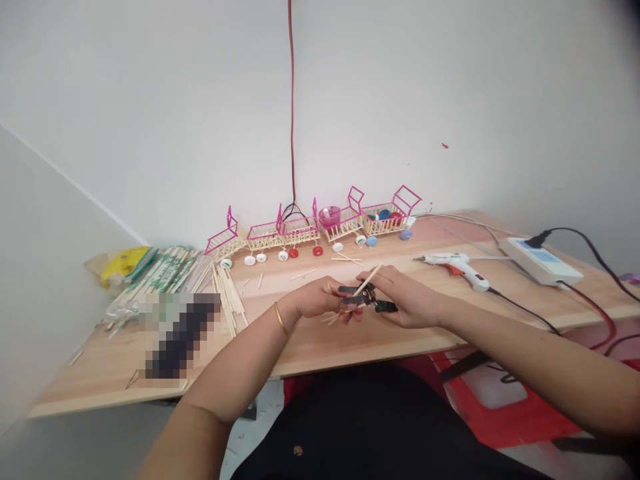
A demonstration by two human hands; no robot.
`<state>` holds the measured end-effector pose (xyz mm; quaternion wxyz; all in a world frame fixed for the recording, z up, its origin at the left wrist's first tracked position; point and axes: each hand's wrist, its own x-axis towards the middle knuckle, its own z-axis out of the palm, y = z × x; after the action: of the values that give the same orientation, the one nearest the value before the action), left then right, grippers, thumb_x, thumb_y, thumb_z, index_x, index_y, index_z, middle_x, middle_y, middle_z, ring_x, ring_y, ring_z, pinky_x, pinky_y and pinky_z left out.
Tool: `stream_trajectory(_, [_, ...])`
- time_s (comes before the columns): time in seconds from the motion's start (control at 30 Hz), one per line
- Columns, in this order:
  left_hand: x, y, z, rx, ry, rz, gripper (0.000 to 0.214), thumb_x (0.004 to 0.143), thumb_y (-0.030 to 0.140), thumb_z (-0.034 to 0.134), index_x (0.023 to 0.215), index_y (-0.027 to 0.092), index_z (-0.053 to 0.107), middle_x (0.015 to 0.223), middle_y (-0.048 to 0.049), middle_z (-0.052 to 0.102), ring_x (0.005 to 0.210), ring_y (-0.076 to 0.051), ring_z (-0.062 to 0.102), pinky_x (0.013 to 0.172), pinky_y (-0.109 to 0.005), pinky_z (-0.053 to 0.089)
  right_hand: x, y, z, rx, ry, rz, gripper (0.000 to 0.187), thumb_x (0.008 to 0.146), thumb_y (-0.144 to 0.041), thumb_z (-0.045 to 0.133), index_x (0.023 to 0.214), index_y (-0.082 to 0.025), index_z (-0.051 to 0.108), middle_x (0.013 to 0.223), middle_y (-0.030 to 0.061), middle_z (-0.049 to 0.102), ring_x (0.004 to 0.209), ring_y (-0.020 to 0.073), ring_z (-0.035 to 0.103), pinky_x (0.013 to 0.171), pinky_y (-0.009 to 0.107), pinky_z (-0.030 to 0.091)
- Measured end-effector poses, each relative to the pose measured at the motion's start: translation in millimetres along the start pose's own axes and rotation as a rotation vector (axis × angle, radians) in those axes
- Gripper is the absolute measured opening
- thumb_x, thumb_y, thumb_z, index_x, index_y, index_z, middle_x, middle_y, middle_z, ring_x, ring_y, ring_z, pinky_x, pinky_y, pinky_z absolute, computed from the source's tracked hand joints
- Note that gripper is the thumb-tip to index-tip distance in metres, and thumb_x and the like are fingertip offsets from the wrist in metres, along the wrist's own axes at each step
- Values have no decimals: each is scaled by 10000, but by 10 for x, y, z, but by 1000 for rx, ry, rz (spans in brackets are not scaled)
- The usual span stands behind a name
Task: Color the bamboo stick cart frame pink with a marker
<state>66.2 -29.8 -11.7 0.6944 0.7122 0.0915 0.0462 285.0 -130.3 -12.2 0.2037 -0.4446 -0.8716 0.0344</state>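
My right hand point(407, 298) is wrapped around the green-handled end of dark wire-stripper-like pliers point(367, 295). A thin wooden stick point(370, 279) crosses the jaws at a slant, its upper end pointing up and right. My left hand point(323, 298) is closed at the jaw end, seemingly on the lower part of the stick; its fingertips are partly hidden. Below my left fingers, short pieces of wooden stick point(330, 320) show. Both hands hang over the front of the wooden table point(310, 347).
Several small stick carts point(300, 230) with pink handles and bottle-cap wheels line the wall. Loose sticks point(230, 297) and packaged chopsticks point(167, 273) lie left, beside a blurred dark object point(183, 340). A white glue gun point(457, 263) and a power strip point(543, 260) with cables lie right.
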Motion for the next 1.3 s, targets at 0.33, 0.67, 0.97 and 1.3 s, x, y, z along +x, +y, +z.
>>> stream_trajectory(0.33, [151, -104, 97, -271, 322, 148, 398, 673, 444, 806, 809, 152, 572, 620, 18, 618, 434, -37, 383, 479, -225, 277, 8, 167, 99, 40, 91, 135, 556, 762, -170, 573, 1308, -132, 471, 1161, 184, 603, 1079, 318, 577, 944, 474, 475])
stream_trajectory(0.67, [147, -104, 90, -275, 290, 105, 373, 679, 441, 784, 718, 135, 575, 571, 12, 598, 396, -25, 303, 440, -225, 211, 22, 146, 29, -32, 119, 49, 553, 725, -171, 592, 1271, -149, 508, 1172, 183, 610, 1118, 341, 563, 963, 514, 458])
stream_trajectory(0.97, [183, -175, 89, -380, 271, 81, 369, 667, 410, 798, 773, 135, 576, 565, 14, 590, 379, -19, 290, 428, -211, 185, 0, 183, 102, 7, 90, 100, 542, 744, -173, 584, 1276, -128, 494, 1095, 172, 623, 1008, 309, 590, 886, 455, 486])
stream_trajectory(1.3, [189, -209, 78, -361, 335, 118, 364, 685, 405, 778, 842, 140, 584, 574, 16, 603, 376, -27, 309, 429, -209, 213, 50, 188, 82, 40, 38, 146, 583, 736, -175, 594, 1303, -114, 476, 1181, 195, 594, 1100, 334, 557, 942, 494, 462])
